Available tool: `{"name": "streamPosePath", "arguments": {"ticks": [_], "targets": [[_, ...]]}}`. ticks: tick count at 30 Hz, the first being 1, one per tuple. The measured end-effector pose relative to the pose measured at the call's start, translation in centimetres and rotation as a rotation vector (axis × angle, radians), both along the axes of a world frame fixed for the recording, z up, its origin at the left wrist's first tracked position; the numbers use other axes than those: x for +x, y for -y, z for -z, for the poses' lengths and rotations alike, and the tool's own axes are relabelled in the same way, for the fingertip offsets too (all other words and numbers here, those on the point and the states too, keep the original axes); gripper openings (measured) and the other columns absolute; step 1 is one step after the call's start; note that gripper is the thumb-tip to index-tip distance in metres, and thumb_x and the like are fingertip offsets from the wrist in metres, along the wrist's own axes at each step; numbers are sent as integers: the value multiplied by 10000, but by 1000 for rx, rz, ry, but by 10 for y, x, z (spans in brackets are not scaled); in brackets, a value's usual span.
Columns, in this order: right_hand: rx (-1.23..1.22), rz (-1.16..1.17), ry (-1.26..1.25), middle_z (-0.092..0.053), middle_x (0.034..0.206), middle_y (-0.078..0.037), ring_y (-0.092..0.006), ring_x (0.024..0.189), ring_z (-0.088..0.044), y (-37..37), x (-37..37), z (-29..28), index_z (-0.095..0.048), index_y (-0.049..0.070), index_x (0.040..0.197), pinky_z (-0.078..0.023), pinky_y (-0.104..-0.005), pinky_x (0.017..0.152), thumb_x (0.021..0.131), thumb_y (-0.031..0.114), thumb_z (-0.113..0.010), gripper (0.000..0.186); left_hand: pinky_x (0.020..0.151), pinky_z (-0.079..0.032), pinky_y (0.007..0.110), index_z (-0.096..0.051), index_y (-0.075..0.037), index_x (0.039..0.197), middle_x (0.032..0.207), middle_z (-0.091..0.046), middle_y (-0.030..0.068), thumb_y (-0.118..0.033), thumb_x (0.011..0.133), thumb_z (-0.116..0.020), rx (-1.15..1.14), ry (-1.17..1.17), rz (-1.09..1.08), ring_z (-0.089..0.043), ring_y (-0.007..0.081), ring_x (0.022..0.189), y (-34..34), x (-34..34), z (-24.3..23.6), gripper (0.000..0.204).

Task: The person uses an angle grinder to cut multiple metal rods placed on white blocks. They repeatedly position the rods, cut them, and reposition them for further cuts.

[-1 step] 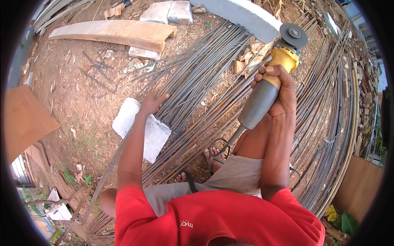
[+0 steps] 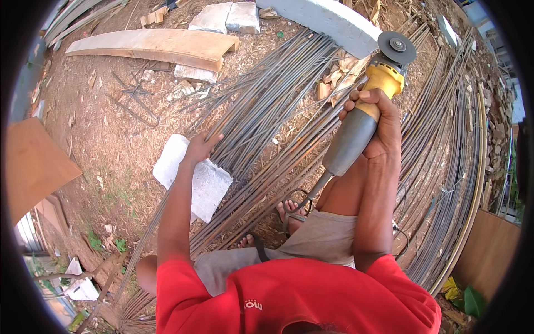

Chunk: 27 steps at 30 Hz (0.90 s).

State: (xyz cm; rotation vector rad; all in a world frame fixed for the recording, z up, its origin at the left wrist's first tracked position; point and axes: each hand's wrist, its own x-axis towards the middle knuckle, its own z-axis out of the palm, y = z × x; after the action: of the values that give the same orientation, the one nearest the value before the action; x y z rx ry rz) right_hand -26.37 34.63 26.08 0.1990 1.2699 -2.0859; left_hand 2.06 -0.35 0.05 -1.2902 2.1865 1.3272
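My right hand (image 2: 384,119) is wrapped round the yellow and grey body of an angle grinder (image 2: 350,142), held up with its dark disc (image 2: 409,53) at the far end. A cord runs from the tool's near end down by my foot. Lower and to the left, my left hand (image 2: 199,149) reaches over a whitish block (image 2: 211,189), beside the near ends of a bundle of thin steel rods (image 2: 272,92). Its thumb and fingers are apart, pointing toward the rods, and no held object shows. Some fingertips are hard to make out.
A long pale concrete beam (image 2: 322,16) lies under the rods' far ends. A wooden plank (image 2: 144,45) rests on blocks at far left. More long rods (image 2: 445,167) run along the right. My sandalled feet (image 2: 292,214) are among rods. A brown board (image 2: 36,164) stands left.
My left hand has shifted slightly left and nearer to me, back over the whitish block. The angle grinder and my right hand have hardly moved.
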Motion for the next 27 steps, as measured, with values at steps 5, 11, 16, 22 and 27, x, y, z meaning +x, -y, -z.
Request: {"name": "streamPosePath", "arguments": {"ticks": [5,11,16,22,27], "targets": [[-6,46,-7,-689,917,-114,-237,770,-709,-10,5,-5,-603,9,1112,-652,-435,752,848,101,-769,325,790,-577,472,-717,50,1043,815,-723,188,-716,1020,-675,-178,-87,64,-700,325,736,4,25,22,768],[-91,111,-22,-680,956,-111,-232,786,-707,-35,4,-13,-596,2,1190,-663,-446,765,884,69,-755,352,1000,-542,549,-737,84,1179,1120,-757,334,-792,1030,-561,-255,17,104,-723,492,1100,9,-8,20,906],[-73,117,-42,-691,958,-103,-233,797,-716,-33,5,-13,-602,0,1191,-666,-452,775,883,71,-759,353,1147,-501,564,-677,47,1437,1424,-689,346,-827,1026,-502,-275,117,141,-659,485,1351,1,-80,17,981],[17,65,-36,-692,957,-118,-244,792,-712,-28,12,-22,-595,0,1196,-666,-454,745,873,65,-758,368,1190,-488,543,-643,15,1511,1492,-673,304,-807,1029,-515,-346,38,135,-641,443,1405,-20,-167,8,962],[72,117,-97,-693,940,-112,-239,795,-714,-29,11,-15,-608,7,1175,-661,-448,754,883,67,-751,331,1191,-491,537,-620,9,1542,1517,-670,275,-813,1016,-542,-372,-67,103,-635,429,1419,-24,-172,11,979]]}}
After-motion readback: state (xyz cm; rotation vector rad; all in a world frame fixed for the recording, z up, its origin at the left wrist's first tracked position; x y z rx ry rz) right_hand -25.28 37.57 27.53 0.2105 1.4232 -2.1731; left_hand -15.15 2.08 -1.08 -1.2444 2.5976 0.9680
